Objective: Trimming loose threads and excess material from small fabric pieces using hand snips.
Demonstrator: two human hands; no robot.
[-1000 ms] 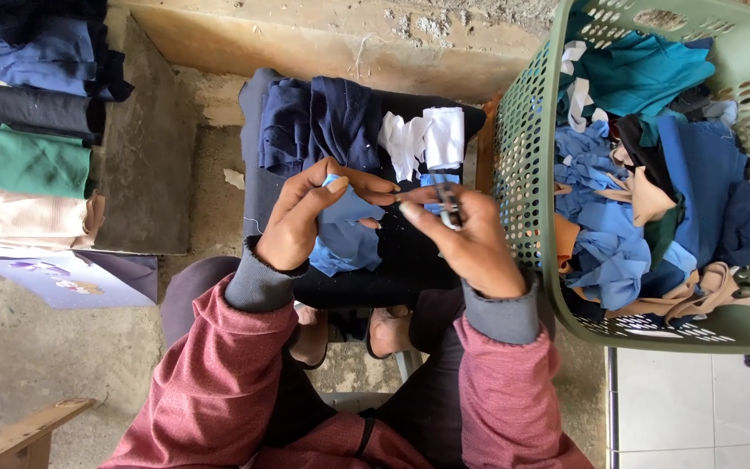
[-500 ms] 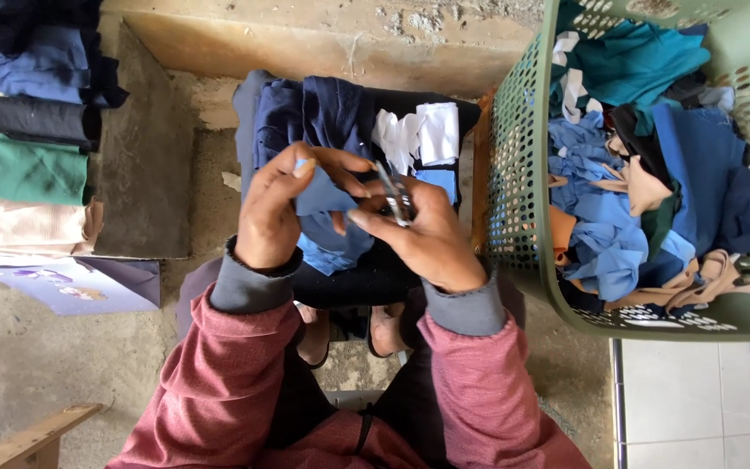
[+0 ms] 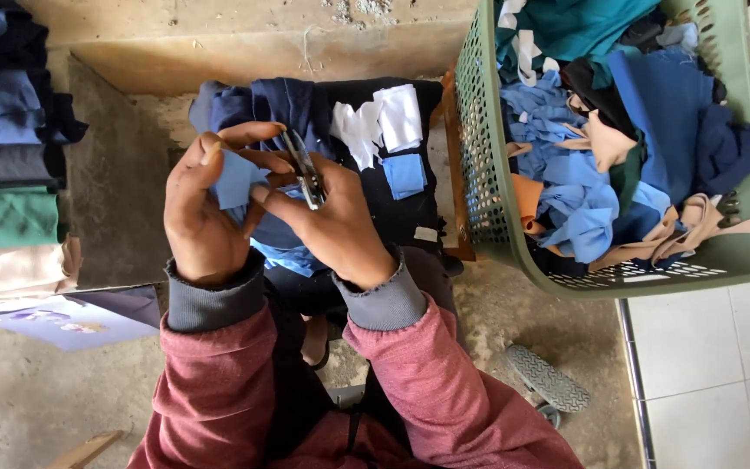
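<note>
My left hand (image 3: 204, 208) pinches a small light-blue fabric piece (image 3: 234, 181) between thumb and fingers. My right hand (image 3: 333, 227) grips a small metal thread snipper (image 3: 304, 167), its blades up against the edge of that piece. Both hands are raised above a pile of dark blue, black, white and light-blue cloth pieces (image 3: 351, 148) lying in front of my knees. More light-blue fabric (image 3: 290, 258) hangs under my hands.
A green plastic laundry basket (image 3: 479, 174) full of blue, teal, tan and black fabric scraps stands at the right. Folded fabric stacks (image 3: 6, 165) lie at the left on a concrete step. A sandal (image 3: 547, 379) rests by the tiled floor.
Both hands have lifted and shifted left, off the cloth pile, with the light-blue piece and snipper held between them. The view has tilted slightly.
</note>
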